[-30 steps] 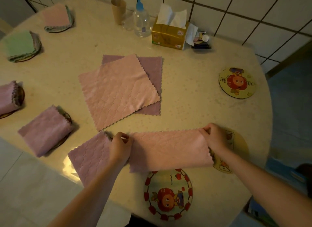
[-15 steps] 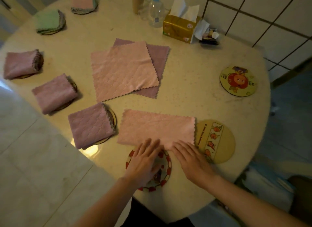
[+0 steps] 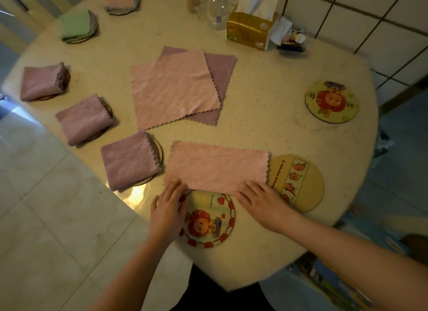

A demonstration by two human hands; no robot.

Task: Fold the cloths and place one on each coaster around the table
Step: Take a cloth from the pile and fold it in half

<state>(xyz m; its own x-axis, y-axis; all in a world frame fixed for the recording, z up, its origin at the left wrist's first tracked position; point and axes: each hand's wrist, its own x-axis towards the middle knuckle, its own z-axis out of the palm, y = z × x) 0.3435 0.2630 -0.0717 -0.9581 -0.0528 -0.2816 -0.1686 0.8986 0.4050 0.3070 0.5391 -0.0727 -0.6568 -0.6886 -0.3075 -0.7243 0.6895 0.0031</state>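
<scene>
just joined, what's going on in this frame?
A person is folding cloths at a round table. Both hands, left hand and right hand, press flat on the near edge of a half-folded pink cloth. Five folded cloths already sit on coasters along the left. Three coasters are bare, and two unfolded cloths wait in the middle.
</scene>
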